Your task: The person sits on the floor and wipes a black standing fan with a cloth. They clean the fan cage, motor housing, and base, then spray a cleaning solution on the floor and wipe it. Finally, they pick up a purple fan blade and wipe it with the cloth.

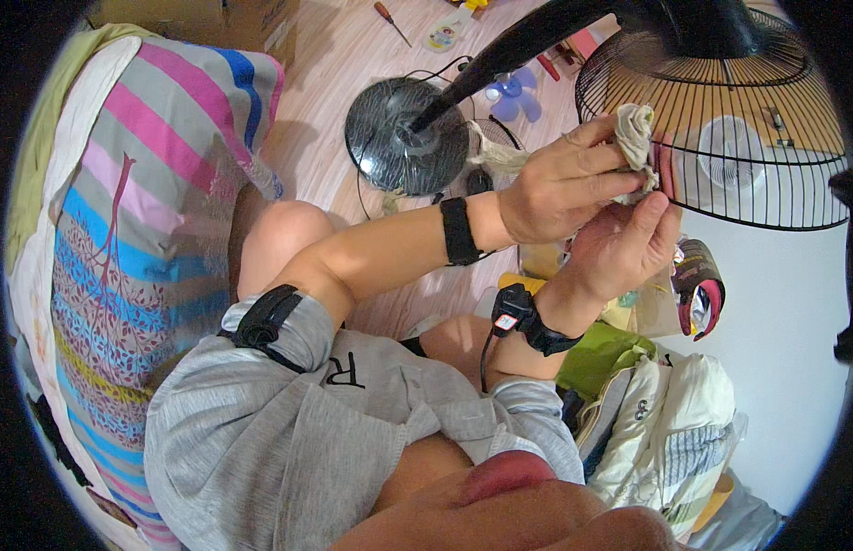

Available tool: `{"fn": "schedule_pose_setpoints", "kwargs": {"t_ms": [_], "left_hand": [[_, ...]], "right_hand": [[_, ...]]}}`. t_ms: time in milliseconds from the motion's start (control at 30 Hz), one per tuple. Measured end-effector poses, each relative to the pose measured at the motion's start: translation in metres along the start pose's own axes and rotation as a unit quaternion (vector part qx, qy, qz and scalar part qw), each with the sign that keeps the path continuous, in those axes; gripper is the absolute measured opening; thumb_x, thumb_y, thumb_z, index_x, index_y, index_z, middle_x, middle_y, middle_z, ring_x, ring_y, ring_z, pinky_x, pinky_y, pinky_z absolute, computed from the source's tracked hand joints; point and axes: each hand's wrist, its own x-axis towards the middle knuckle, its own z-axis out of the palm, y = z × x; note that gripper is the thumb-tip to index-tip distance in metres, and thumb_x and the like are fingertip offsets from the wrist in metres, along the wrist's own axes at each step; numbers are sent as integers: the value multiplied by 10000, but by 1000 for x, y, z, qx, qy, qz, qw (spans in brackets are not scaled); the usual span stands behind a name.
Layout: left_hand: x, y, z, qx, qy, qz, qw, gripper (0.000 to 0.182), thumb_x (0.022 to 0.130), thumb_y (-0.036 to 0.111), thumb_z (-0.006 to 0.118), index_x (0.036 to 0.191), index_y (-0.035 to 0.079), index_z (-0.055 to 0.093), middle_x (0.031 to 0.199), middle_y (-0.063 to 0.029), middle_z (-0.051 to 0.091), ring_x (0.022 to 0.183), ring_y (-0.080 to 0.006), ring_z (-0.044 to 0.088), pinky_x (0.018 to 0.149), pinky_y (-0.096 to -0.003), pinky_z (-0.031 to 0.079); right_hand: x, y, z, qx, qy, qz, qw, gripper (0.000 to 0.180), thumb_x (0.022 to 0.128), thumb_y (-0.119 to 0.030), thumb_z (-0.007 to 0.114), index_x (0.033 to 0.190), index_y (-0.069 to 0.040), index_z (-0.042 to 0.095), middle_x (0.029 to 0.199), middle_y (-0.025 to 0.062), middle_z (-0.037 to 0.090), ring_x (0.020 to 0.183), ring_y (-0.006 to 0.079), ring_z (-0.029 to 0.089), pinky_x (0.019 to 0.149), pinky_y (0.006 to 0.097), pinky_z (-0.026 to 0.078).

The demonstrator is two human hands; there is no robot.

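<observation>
My left hand (571, 179) pinches a crumpled off-white cloth (633, 134) against the side of a black wire fan grille (750, 186). Just below it, my right hand (619, 248) has its fingertips at the grille's lower rim, beside the cloth's lower end. The left hand partly hides the right fingers, so their grip cannot be made out. Above the grille sits the dark fan motor housing (716, 31), blurred and close to the camera. A black pole (495, 65) slants from there to a round black base (399, 158) with a plastic-film-like surface.
A blue fan blade (516, 96), a screwdriver (392, 24) and a spray bottle (446, 33) lie on the wood-look floor (316, 124). Striped fabric (158, 200) covers furniture at left. Folded fabric items (674, 420) are piled at right, near a white wall (778, 296).
</observation>
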Motion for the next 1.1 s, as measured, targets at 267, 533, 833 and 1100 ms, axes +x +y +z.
{"fn": "schedule_pose_setpoints", "kwargs": {"t_ms": [267, 533, 833, 1100], "left_hand": [[43, 15, -1, -84, 96, -188, 974, 247, 986, 58, 519, 1155, 0, 690, 1180, -187, 676, 1147, -324, 635, 990, -385, 483], [154, 17, 11, -138, -58, -318, 936, 306, 1030, 110, 516, 1281, 9, 659, 1292, -120, 646, 1214, -187, 579, 1036, -313, 438], [211, 34, 59, -33, 5, -454, 890, 307, 986, 145, 568, 1240, 14, 679, 1257, -192, 670, 1194, -302, 618, 1047, -381, 445], [244, 71, 75, -42, 90, -639, 763, 278, 981, 30, 556, 1216, 41, 705, 1223, -142, 688, 1089, -220, 643, 933, -304, 493]], "right_hand": [[-6, 0, 0, 35, 36, 0, 999, 340, 1013, -93, 511, 1245, 153, 548, 1291, 298, 597, 1140, 349, 641, 995, 459, 523], [88, -76, 3, -49, 107, -8, 993, 876, 934, -712, 462, 1410, 24, 442, 1366, 287, 545, 1214, 420, 584, 1024, 518, 478], [167, -132, 21, -12, 93, 220, 971, 647, 1057, -522, 364, 1389, 32, 402, 1399, 277, 502, 1218, 420, 567, 1043, 588, 479], [168, -148, 18, 54, 77, 307, 947, 677, 1033, -542, 441, 1398, 28, 418, 1408, 219, 517, 1261, 338, 547, 1089, 485, 439]]}}
